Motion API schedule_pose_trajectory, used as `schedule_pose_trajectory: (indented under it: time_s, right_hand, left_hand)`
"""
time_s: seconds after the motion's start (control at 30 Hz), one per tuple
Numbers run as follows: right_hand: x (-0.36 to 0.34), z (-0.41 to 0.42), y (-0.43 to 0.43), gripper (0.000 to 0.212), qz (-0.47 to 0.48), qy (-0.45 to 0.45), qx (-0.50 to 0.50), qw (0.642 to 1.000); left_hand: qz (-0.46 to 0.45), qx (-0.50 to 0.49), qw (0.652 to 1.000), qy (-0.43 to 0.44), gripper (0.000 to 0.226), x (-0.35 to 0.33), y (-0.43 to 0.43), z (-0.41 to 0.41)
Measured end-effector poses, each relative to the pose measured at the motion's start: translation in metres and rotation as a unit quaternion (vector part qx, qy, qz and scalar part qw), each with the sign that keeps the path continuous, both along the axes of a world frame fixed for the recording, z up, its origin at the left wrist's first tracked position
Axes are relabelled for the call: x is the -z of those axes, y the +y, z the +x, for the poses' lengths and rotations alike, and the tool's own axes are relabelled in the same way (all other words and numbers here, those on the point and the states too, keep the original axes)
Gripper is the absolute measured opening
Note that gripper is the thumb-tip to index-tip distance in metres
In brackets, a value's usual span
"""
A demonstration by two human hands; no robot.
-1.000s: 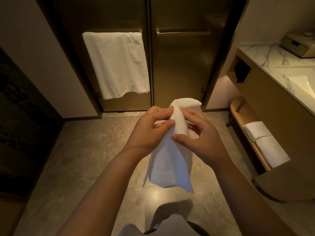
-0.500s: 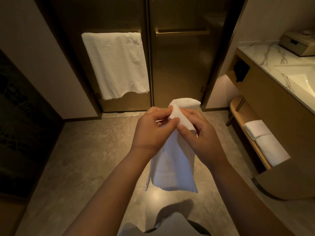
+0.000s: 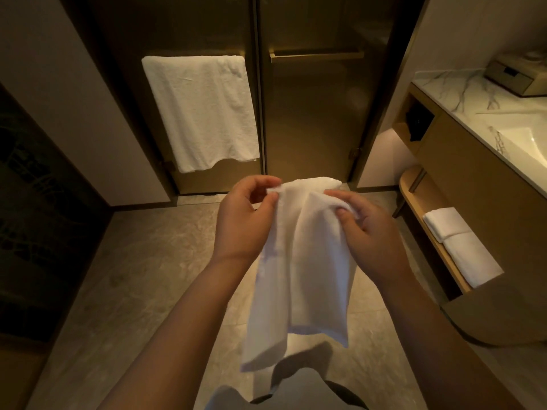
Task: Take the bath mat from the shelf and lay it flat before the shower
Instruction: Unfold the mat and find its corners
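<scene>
The white bath mat [image 3: 307,270] hangs partly unfolded in front of me, above the tiled floor [image 3: 142,276]. My left hand [image 3: 242,223] pinches its upper left edge and my right hand [image 3: 367,232] grips its upper right edge, so the cloth drapes down between them in loose folds. The tinted glass shower doors [image 3: 307,113] stand shut straight ahead. The low wooden shelf [image 3: 420,202] lies under the vanity at the right.
A white towel [image 3: 201,110] hangs on the left door's bar. Folded white towels [image 3: 458,241] rest on the shelf. The marble counter [image 3: 461,96] with a sink [image 3: 524,143] and a box [image 3: 515,75] is at the right. A dark wall panel [image 3: 35,220] runs along the left.
My hands have moved apart along the mat's top edge, and the mat has opened wider and hangs lower than a second ago.
</scene>
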State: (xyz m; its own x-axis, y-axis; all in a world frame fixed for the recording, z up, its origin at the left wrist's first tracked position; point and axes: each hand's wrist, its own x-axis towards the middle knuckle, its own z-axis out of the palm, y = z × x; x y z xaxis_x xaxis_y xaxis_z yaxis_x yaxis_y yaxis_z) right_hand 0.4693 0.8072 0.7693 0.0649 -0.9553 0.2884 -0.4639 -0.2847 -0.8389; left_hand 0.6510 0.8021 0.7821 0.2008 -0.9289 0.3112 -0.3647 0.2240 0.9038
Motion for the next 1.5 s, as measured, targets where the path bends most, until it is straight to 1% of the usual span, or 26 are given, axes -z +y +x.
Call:
schedule_pose_trajectory:
  time_s: [0.1,0.23,0.37,0.5,0.6,0.73,0.83,0.93,1.03,1.13,1.27,1.33,1.43,1.5]
  right_hand:
    - [-0.002,-0.011,0.003,0.029,0.004,0.021,0.036,0.999]
    - [-0.002,-0.017,0.007,0.032,0.037,0.043,0.055,0.997]
    - [0.003,-0.022,0.009,0.036,0.08,0.058,0.065,0.993]
    - [0.006,-0.023,0.009,0.037,0.092,0.088,0.073,0.989]
    - [0.005,-0.018,0.006,0.037,0.052,0.106,0.065,0.991]
    - [0.001,0.002,0.005,0.034,-0.013,0.083,0.018,0.996]
    - [0.004,0.013,0.004,0.024,-0.028,0.075,-0.006,0.997]
    - [0.007,0.02,0.004,0.013,-0.012,0.041,-0.024,0.999]
    - [0.01,0.027,0.003,0.012,-0.031,0.043,-0.035,0.998]
    - [0.012,0.033,0.004,0.01,-0.058,0.042,-0.033,0.997]
    - [0.01,0.034,0.005,0.009,-0.089,0.037,-0.015,0.995]
    - [0.007,0.032,0.005,0.009,-0.1,0.031,-0.002,0.994]
    - [0.003,0.031,0.007,0.011,-0.119,0.03,0.009,0.992]
    - [0.001,0.03,0.009,0.011,-0.126,0.021,0.013,0.992]
  left_hand:
    - [-0.018,-0.023,1.0,0.01,0.017,-0.001,-0.002,0.008]
    - [-0.042,-0.02,0.999,-0.006,0.018,-0.003,-0.001,0.01]
    - [-0.058,-0.004,0.998,-0.026,0.021,-0.007,0.001,0.008]
    - [-0.069,0.029,0.997,-0.034,0.023,-0.011,0.005,0.006]
    - [-0.072,0.06,0.995,-0.046,0.026,-0.012,0.007,0.003]
    - [-0.06,0.095,0.988,-0.106,0.024,-0.008,0.01,-0.004]
    - [-0.058,0.106,0.982,-0.147,0.024,-0.002,0.013,-0.011]
    - [-0.066,0.1,0.983,-0.14,0.022,-0.002,0.012,-0.006]
    - [-0.061,0.111,0.984,-0.129,0.017,-0.003,0.014,-0.001]
    - [-0.05,0.111,0.988,-0.094,0.013,-0.005,0.018,0.002]
    - [-0.02,0.117,0.989,-0.087,0.029,0.004,0.021,0.011]
    - [0.003,0.122,0.988,-0.098,0.031,0.011,0.024,0.012]
    - [0.01,0.096,0.988,-0.12,0.019,0.016,0.025,0.009]
    - [0.011,0.086,0.989,-0.12,0.015,0.017,0.024,0.007]
